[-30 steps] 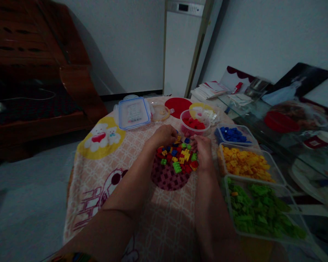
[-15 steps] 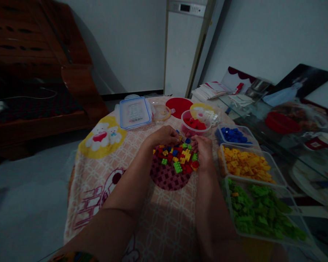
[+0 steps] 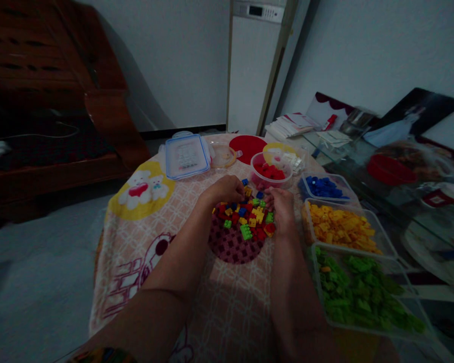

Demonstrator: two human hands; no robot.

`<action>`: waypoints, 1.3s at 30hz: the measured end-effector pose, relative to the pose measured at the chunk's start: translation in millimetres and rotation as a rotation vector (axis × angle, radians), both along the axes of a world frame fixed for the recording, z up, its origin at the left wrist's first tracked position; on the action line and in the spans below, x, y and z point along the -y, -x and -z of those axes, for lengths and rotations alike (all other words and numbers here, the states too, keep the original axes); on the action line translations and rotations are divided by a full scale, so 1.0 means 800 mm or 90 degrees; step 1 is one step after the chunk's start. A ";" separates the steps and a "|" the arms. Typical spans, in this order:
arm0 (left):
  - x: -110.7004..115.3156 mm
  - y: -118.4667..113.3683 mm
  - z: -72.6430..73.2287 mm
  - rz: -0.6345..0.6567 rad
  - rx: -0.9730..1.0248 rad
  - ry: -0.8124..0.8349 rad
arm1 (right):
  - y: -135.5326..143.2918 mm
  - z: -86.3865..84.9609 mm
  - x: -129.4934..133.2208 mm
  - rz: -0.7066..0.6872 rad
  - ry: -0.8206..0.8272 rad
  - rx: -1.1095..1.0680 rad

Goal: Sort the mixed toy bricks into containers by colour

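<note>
A mixed heap of toy building bricks [image 3: 245, 214], red, yellow, blue and green, lies on the dark red patterned circle of the tablecloth. Over the heap's far left side is my left hand [image 3: 229, 189], its fingers curled together; whatever they may hold is hidden. My right hand [image 3: 282, 202] rests at the heap's right edge with bent fingers drawn in, and I cannot make out what is in them. A blue brick [image 3: 260, 194] lies between the two hands. Just beyond them stands a round clear tub [image 3: 252, 176] with red bricks inside.
Along the right side stand clear boxes of blue bricks [image 3: 321, 187], yellow bricks [image 3: 340, 229] and green bricks [image 3: 363, 292]. A blue-rimmed lid [image 3: 187, 156] and a round clear lid [image 3: 222, 155] lie at the back. A cluttered glass table [image 3: 378, 201] adjoins on the right.
My left hand has shifted slightly left, uncovering a blue brick and a yellow one at the heap's far side. My right hand has hardly moved.
</note>
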State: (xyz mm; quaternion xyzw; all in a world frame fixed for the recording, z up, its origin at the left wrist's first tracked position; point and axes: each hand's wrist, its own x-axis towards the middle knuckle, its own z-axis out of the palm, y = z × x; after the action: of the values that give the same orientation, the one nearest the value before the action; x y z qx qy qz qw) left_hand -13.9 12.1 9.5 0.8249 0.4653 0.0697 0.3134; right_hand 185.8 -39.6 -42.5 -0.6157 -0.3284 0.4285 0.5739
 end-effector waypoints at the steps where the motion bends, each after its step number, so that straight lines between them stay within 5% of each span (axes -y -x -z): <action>1: 0.002 -0.006 -0.001 0.011 -0.055 -0.026 | 0.000 0.000 0.000 0.001 0.004 -0.002; 6: 0.008 -0.026 0.002 0.025 -0.221 -0.102 | 0.002 -0.004 0.001 0.010 0.011 -0.005; 12: 0.003 -0.028 0.012 0.030 -0.189 -0.116 | 0.001 -0.004 0.001 -0.002 0.014 0.000; 21: 0.001 -0.007 0.009 -0.108 0.239 0.068 | 0.003 -0.007 0.003 0.001 0.018 0.003; 29: 0.003 -0.058 0.014 -0.332 0.690 0.189 | 0.004 -0.008 0.001 0.018 0.018 -0.003; 35: 0.011 -0.073 0.014 -0.304 0.858 0.233 | 0.002 -0.006 0.001 0.008 0.006 -0.004; 39: 0.006 -0.060 0.013 -0.243 0.818 0.196 | 0.002 -0.007 0.002 0.003 0.008 0.000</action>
State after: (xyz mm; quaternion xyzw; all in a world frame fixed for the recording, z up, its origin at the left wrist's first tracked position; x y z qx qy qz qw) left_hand 34.1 7.1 -0.9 0.4698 0.3288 0.5321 0.6229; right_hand 183.9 -41.5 -36.6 -0.6201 -0.3244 0.4293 0.5709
